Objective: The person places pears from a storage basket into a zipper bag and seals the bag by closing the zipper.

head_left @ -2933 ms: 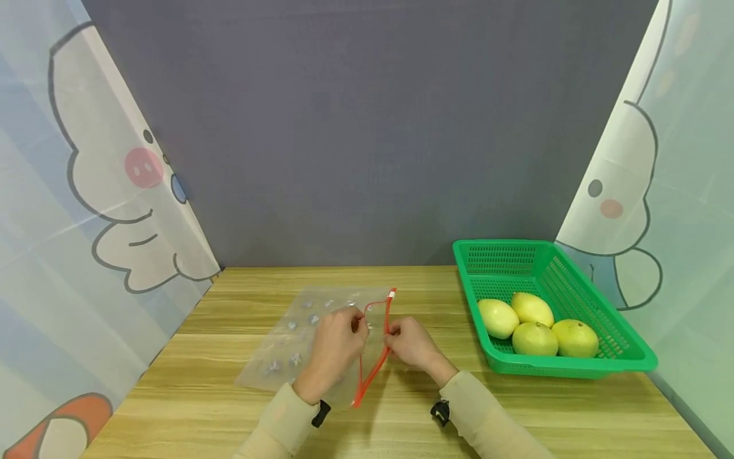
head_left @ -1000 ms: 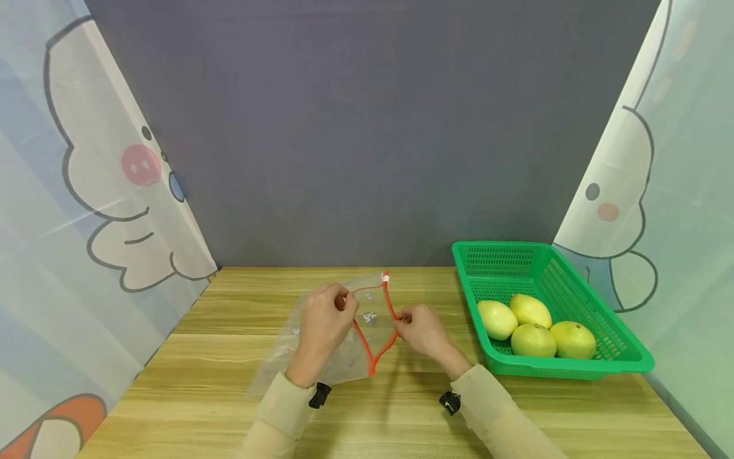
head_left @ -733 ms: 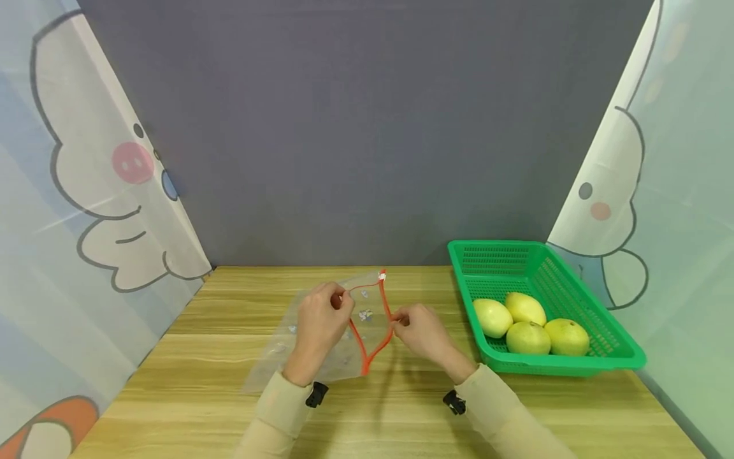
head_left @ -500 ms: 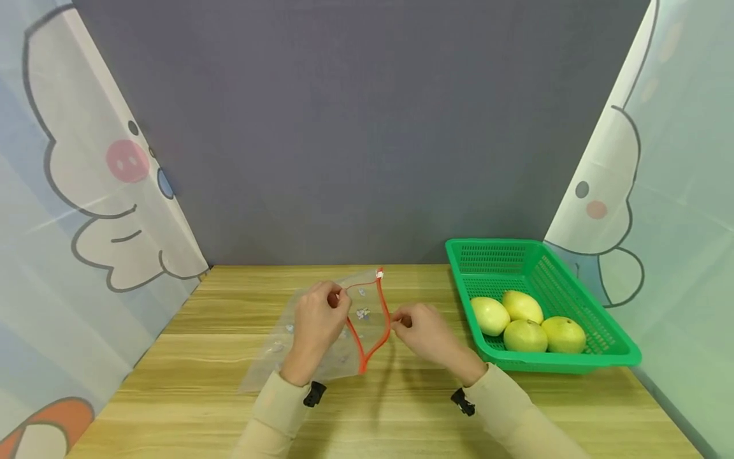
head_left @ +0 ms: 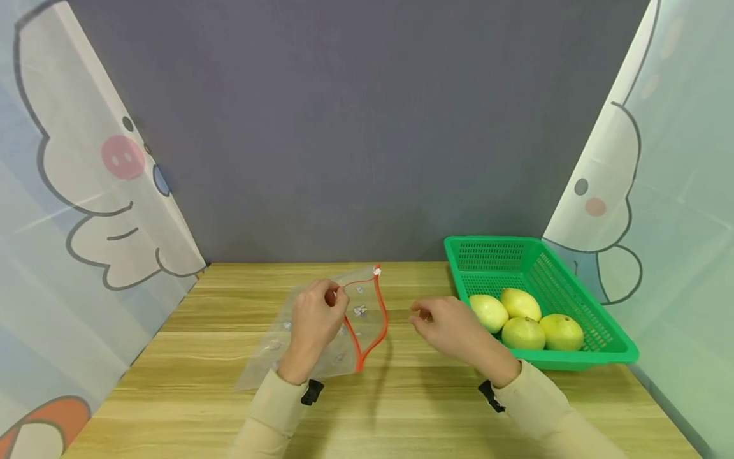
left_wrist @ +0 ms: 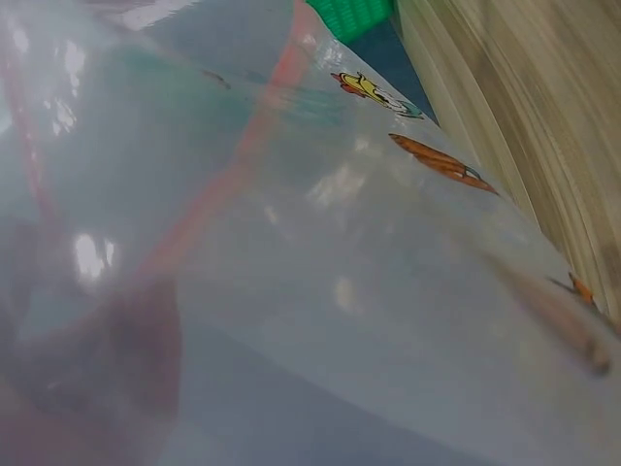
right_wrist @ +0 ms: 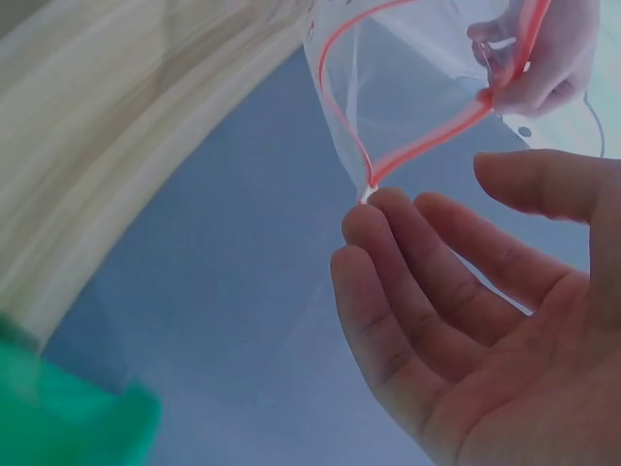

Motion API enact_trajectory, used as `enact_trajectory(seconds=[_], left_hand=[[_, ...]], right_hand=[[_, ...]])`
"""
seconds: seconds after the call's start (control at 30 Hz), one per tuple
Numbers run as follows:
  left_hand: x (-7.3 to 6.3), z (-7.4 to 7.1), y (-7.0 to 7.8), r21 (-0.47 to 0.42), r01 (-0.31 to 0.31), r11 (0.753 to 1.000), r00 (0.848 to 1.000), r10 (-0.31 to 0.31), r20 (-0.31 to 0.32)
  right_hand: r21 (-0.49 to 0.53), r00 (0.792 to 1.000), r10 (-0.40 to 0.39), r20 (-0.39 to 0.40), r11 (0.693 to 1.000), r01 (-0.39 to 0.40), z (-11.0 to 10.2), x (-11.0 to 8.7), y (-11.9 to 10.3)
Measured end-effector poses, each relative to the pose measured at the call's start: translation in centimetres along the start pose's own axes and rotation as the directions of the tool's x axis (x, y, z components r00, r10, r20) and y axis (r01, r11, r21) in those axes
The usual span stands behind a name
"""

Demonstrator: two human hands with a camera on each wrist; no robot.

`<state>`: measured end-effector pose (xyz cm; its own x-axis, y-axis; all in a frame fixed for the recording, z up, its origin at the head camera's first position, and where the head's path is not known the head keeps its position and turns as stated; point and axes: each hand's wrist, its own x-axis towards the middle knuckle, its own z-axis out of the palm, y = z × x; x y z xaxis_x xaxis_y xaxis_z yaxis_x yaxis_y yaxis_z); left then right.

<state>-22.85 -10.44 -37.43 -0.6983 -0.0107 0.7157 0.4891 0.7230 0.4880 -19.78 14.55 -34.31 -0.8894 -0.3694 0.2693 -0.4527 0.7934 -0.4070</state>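
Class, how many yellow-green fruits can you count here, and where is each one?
4, all in the green basket: the left fruit, the back fruit, the front fruit and, farthest right, the right fruit. Anything small behind them would be hidden.

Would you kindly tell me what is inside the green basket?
Four yellow-green fruits lie inside the green basket, toward its near side. Anything beneath them is covered and cannot be seen.
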Motion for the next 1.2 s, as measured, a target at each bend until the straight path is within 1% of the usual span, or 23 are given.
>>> enact_trajectory(seconds=[0.27,0.47,0.57,0.73,0.97,1.2], left_hand=[[0.1,-0.1,0.0,0.001,-0.001,1.000,1.000,0.001,-0.002],[0.1,-0.1,0.1,0.004,0.002,1.000,1.000,-0.002,-0.006],[0.1,-0.1,0.1,0.004,0.010,1.000,1.000,-0.010,-0.003],[0.1,-0.2,0.1,0.000,0.020,1.000,1.000,-0.020,0.004],[0.1,-0.2,0.1,0.002,0.017,1.000,1.000,-0.017,0.003],[0.1,-0.1,0.1,0.008,0.011,1.000,1.000,-0.011,0.009]], right_hand=[[-0.077,1.000,-0.002,-0.003,0.997,0.002,-1.8,-0.6,1.1],[-0.162,0.999,-0.026,-0.038,0.987,0.020,-2.7,-0.9,2.2],[-0.180,0.999,-0.026,-0.041,0.983,0.018,-3.2,-1.1,2.9],[-0.201,1.000,0.013,-0.027,0.979,-0.018,-4.2,-1.6,4.3],[-0.232,0.998,0.048,-0.039,0.971,-0.055,-5.2,-2.2,6.6],[-0.256,0.992,0.125,0.021,0.960,-0.115,-5.1,-2.7,8.7]])
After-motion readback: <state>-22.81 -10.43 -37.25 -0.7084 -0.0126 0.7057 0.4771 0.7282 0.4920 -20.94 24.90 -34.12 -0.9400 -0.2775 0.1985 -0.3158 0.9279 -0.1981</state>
